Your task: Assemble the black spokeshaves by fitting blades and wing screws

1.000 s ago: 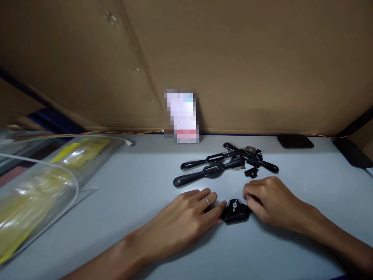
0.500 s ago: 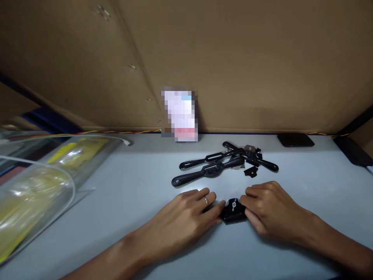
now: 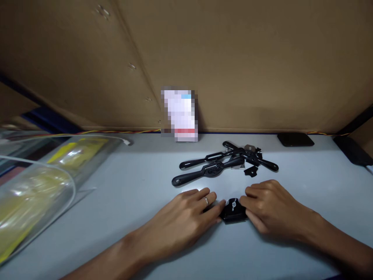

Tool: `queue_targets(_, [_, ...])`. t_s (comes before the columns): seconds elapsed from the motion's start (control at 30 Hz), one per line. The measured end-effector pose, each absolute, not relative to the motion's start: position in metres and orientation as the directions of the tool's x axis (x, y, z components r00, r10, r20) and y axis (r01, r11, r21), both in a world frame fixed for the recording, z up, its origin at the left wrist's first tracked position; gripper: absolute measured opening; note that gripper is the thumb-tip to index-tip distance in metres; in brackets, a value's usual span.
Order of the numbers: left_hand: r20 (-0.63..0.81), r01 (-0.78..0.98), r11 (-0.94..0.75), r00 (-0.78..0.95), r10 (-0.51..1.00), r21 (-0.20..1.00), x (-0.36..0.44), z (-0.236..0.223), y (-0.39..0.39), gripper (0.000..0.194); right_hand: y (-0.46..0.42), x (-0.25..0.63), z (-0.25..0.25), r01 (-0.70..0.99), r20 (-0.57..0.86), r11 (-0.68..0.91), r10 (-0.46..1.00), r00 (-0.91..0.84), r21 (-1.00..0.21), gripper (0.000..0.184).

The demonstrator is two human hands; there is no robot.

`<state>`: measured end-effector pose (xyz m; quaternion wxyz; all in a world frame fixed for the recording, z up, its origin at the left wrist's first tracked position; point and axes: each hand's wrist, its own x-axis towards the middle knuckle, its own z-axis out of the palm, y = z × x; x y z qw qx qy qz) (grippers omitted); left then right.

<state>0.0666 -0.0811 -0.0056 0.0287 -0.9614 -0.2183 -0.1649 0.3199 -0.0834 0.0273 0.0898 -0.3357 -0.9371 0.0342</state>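
Between my hands, low on the grey table, is a black spokeshave [image 3: 235, 214] with a pale screw slot on its middle plate. My left hand [image 3: 194, 212], with a ring on one finger, is closed round its left side. The fingers of my right hand [image 3: 268, 210] are curled over its right side. Both handle ends are mostly hidden by my fingers. Just beyond lie more black spokeshave bodies: one in front [image 3: 198, 174], one behind it [image 3: 192, 163], and one crossing at the right [image 3: 269, 165]. A notched black plate [image 3: 251, 171] lies beside them.
A blurred-out upright screen [image 3: 183, 112] leans on the cardboard wall [image 3: 247, 70]. Clear plastic bags with yellow contents [image 3: 43, 194] and a white cable [image 3: 72, 182] take up the left. A flat black object [image 3: 295, 139] and a dark device [image 3: 354, 151] lie back right.
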Motion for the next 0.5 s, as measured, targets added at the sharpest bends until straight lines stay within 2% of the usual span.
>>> queue_targets(0.17, [0.343,0.433,-0.902,0.846,0.409,0.007,0.067,-0.006,-0.080,0.017,-0.080,0.321,0.030,0.651,0.134,0.735,0.676,-0.724,-0.189,0.022])
queue_targets(0.3, [0.339,0.436,-0.900,0.845,0.413,0.008,0.067,-0.004,-0.081,0.020,-0.081,0.318,0.024,0.630,0.106,0.761,0.647,-0.755,-0.157,0.020])
queue_targets(0.5, [0.342,0.444,-0.896,0.838,0.425,0.027,0.068,-0.006,-0.082,0.022,-0.085,0.313,0.014,0.593,0.191,0.802,0.595,-0.780,-0.076,0.026])
